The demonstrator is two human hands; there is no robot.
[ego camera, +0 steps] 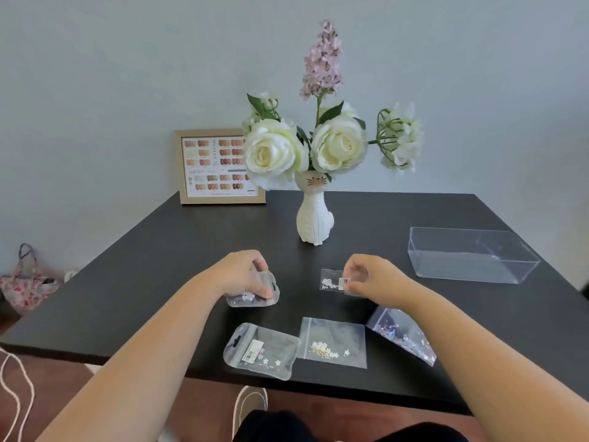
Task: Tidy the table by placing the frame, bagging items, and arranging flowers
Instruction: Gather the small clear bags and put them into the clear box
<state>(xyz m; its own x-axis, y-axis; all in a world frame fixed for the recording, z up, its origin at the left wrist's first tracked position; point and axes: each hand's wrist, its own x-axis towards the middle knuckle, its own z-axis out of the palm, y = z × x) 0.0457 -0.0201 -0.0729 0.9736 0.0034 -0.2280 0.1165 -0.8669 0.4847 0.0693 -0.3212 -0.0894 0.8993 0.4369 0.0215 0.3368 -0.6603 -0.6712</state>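
Note:
My left hand [247, 274] grips a small clear pouch of white flower charms [255, 296] on the black table [159, 266]. My right hand [373, 279] pinches the edge of a small zip bag of white beads [331, 282]. Near the front edge lie a clear pouch with a barcode label [261, 350], a zip bag of gold and white beads [333, 342], and a bag of glitter pieces [403, 334] partly under my right forearm. A framed nail colour chart [220, 167] stands at the back against the wall. A white cat vase [315, 215] holds white roses and a lilac stem.
A clear plastic box [471, 255] sits open on the right side of the table. A floral bag [28, 282] rests on the floor at the left, with white cord [12, 387] nearby. My shoe [250, 406] shows below the table's front edge.

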